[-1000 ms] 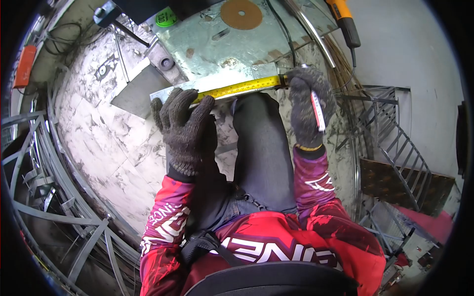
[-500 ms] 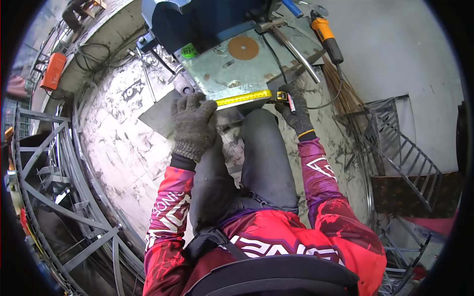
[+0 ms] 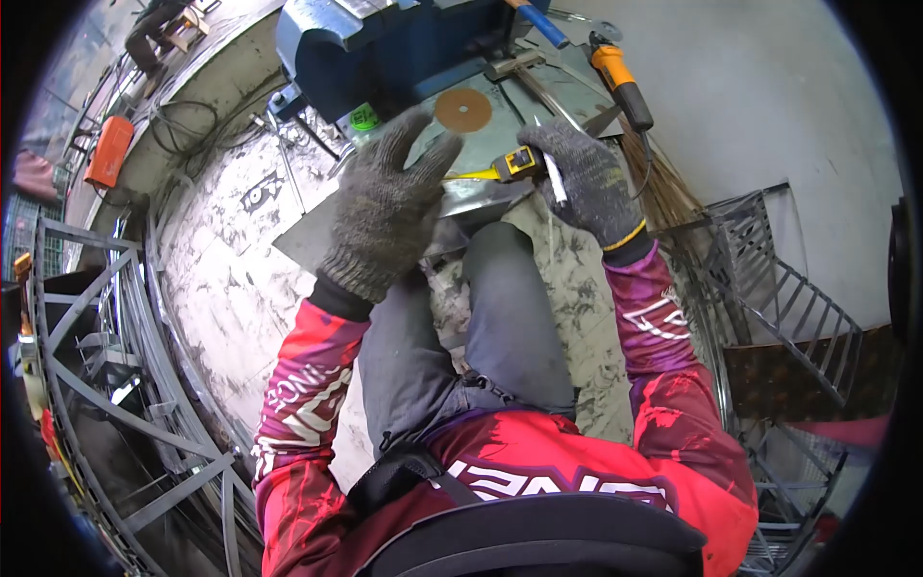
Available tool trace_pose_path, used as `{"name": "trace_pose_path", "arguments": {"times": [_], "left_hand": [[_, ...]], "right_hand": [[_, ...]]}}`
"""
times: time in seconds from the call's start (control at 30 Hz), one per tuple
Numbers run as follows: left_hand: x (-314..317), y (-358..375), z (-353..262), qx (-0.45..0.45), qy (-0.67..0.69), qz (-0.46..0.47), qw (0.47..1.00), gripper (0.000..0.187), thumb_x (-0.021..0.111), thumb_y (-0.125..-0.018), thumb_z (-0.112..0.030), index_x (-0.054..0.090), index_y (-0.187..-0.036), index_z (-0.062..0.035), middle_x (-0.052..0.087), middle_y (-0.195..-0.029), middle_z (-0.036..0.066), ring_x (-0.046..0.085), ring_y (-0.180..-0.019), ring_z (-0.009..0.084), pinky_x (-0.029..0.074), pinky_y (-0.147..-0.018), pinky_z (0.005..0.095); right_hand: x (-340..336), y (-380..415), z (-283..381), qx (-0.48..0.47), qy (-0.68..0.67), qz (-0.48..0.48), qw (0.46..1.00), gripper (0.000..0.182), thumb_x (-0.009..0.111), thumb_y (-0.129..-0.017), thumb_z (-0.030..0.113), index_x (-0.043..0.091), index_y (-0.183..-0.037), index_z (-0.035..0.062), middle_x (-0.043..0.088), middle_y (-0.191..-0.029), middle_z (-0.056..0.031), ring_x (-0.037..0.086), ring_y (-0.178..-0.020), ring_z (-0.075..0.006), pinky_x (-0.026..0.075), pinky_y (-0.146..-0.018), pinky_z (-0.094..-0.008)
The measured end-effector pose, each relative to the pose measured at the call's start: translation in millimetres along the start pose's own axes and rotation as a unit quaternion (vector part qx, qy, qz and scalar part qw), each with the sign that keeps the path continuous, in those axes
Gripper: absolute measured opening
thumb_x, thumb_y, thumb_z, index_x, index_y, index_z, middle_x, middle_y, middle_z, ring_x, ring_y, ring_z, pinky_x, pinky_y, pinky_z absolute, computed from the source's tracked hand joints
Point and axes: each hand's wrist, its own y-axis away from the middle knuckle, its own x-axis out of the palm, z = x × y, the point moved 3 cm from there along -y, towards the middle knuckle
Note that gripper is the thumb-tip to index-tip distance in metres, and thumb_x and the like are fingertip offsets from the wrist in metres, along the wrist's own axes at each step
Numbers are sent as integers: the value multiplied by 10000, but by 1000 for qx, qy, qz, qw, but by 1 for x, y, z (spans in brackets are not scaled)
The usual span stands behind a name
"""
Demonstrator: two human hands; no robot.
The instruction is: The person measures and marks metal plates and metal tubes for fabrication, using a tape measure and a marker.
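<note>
My right hand (image 3: 586,183), in a dark knitted glove, grips a yellow and black tape measure (image 3: 520,163) at its fingertips. A white marker (image 3: 556,180) is held in the same hand, slanting across the fingers. A short length of yellow blade shows to the left of the case. My left hand (image 3: 385,207), gloved likewise, is raised with thumb and fingers apart and nothing visible in it. Below it lies a flat grey metal sheet (image 3: 306,234), partly hidden by the glove. Both hands are over the near edge of a metal work surface (image 3: 423,130).
On the work surface are a brown disc (image 3: 463,111), a green round item (image 3: 363,117) and a hammer (image 3: 548,91). A blue vise (image 3: 385,58) stands behind. An orange angle grinder (image 3: 620,82) lies at right. Metal frames (image 3: 135,394) stand left; another person sits far off.
My left hand has come off the tape's end and lifted, fingers spreading. The long blade has mostly drawn in, and my right hand has risen with the tape measure and marker.
</note>
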Motion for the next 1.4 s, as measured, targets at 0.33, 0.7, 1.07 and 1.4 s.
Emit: {"name": "trace_pose_path", "arguments": {"times": [0.33, 0.7, 1.07, 1.4], "left_hand": [[23, 108, 49, -271, 152, 29, 950, 571, 723, -874, -71, 569, -1424, -55, 528, -1435, 209, 583, -1297, 353, 555, -998, 432], [66, 148, 91, -360, 211, 21, 908, 785, 848, -808, -242, 509, -1495, -66, 536, -1465, 239, 520, -1388, 416, 438, -1168, 460], [63, 146, 97, -323, 215, 40, 921, 701, 868, -769, -207, 569, -1388, -73, 577, -1371, 198, 569, -1295, 419, 480, -1091, 479], [62, 146, 119, -311, 298, 104, 896, 826, 936, -743, -228, 554, -1459, -74, 621, -1350, 162, 597, -1271, 324, 480, -1113, 444]], "right_hand": [[69, -62, -67, 108, 50, 137, 983, 596, 806, -745, 42, 669, -1321, 107, 688, -1294, -166, 668, -1204, -364, 534, -1040, -416], [71, -26, -62, 39, -45, -9, 998, 416, 695, -935, 41, 610, -1338, -15, 658, -1269, -169, 709, -1093, -304, 645, -907, -409], [114, 3, 52, -78, -11, 24, 997, 636, 897, -742, 257, 646, -1301, 88, 698, -1194, -150, 637, -1165, -409, 458, -1076, -504], [129, 7, 30, -66, -1, 34, 997, 483, 843, -768, 347, 667, -1153, 115, 670, -1021, -123, 636, -993, -381, 434, -1033, -574]]}}
